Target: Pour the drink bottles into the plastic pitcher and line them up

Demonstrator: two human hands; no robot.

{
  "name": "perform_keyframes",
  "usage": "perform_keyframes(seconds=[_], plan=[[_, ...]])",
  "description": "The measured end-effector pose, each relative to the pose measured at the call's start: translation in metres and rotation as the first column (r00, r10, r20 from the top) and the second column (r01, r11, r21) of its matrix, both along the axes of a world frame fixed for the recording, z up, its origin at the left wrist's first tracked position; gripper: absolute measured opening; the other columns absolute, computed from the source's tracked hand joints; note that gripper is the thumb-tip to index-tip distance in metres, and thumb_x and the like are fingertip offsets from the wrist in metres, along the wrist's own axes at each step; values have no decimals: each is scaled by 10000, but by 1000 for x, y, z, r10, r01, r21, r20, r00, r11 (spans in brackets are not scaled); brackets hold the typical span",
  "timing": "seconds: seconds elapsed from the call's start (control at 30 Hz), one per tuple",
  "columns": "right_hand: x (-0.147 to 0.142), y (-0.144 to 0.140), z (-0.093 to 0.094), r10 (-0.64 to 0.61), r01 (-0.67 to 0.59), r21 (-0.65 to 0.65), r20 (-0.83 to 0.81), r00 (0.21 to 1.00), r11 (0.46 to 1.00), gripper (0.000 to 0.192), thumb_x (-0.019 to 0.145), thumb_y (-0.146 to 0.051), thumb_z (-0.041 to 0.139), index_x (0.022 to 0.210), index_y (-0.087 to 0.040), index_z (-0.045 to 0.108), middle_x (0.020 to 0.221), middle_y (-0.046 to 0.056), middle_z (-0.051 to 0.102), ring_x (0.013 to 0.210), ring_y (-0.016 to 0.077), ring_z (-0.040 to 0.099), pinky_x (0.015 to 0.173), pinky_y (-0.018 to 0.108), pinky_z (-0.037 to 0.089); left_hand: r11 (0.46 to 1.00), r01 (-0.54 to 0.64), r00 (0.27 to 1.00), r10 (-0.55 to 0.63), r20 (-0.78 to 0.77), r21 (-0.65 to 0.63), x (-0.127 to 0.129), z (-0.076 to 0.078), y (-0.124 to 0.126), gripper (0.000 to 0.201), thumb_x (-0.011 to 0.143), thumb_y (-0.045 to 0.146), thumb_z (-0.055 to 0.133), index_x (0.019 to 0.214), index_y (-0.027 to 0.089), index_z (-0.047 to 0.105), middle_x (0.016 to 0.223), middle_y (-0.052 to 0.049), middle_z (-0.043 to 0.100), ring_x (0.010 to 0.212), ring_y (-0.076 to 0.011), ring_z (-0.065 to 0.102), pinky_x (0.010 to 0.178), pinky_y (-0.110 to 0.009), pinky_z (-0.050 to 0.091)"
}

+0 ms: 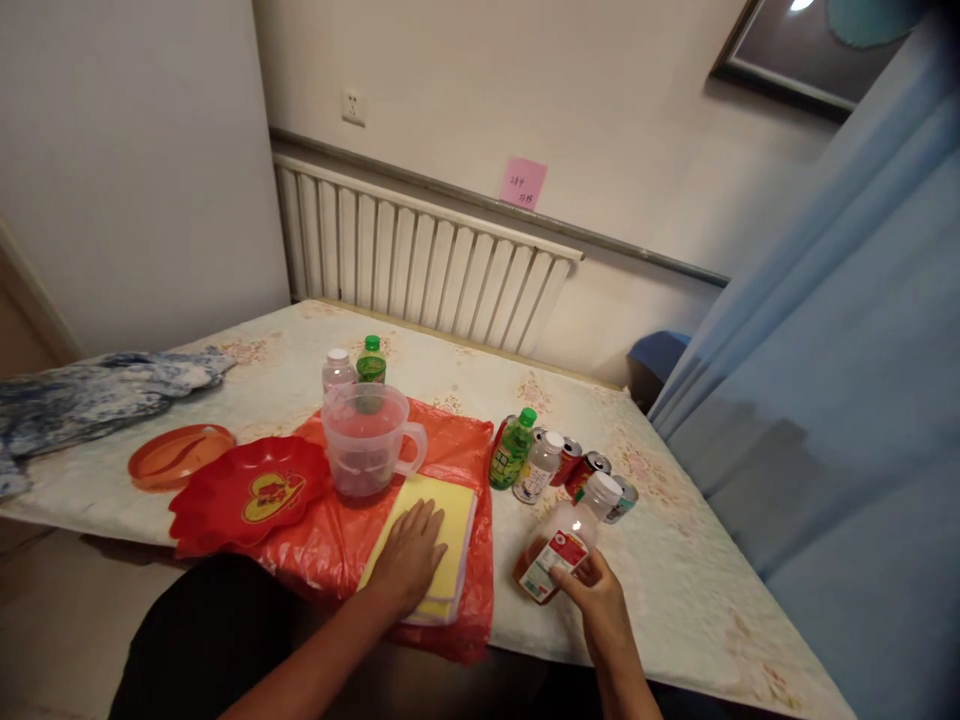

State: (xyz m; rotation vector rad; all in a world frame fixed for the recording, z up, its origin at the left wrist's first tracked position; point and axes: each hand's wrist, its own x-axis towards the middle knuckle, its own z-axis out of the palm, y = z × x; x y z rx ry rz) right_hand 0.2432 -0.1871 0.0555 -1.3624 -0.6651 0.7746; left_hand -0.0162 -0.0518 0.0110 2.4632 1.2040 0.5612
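One yellow stack (453,505) hides partly beneath the left hand (409,562)

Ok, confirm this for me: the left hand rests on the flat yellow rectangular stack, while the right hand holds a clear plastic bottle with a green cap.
Not quite: the cap colour is wrong. The head view shows the right hand holding a clear plastic bottle with a white cap. The left hand does rest on the flat yellow rectangular stack.
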Motion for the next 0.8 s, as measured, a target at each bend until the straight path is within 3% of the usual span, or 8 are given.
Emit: perform_keyframes(seconds=[0.13,0.23,0.33,0.5,0.8], plan=[[14,5,-5,-55,55,-4,41,998,998,686,526,-342,889,1139,-185,627,1054,101,745,981,319,695,855,431,561,973,65,983,-24,-183,221,2,-20,8,521,910,332,473,1415,206,445,1524,-108,397,1425,-309,315,1134,-524,282],[24,11,-8,-91,91,-1,51,995,996,714,541,-335,874,1182,-183,598,1078,98,737,996,312,691,854,423,562,941,55,986,1,-166,332,2,-35,11,534,909,365,479,1419,208,446,1501,-107,434,1406,-315,350,1126,-516,290],[37,19,-10,-107,106,19,87,990,994,625,560,-326,856,1121,-180,621,1052,92,743,966,297,698,841,404,566,912,53,990,7,-142,408,1,-44,14,531,913,391,466,1410,205,461,1484,-112,457,1383,-321,387,1105,-508,312],[56,37,-10,-135,127,62,156,979,990,520,563,-274,830,1041,-179,649,1009,84,748,904,287,710,798,391,578,879,47,994,6,-110,474,0,-45,16,506,914,393,449,1377,200,505,1444,-106,509,1342,-323,442,1086,-500,327],[77,76,-14,-132,115,101,180,975,988,614,573,-220,794,1159,-188,612,1136,94,714,965,279,703,845,394,569,863,62,991,8,-136,501,0,-43,16,482,905,372,469,1355,208,529,1419,-112,536,1305,-319,484,1068,-496,334]])
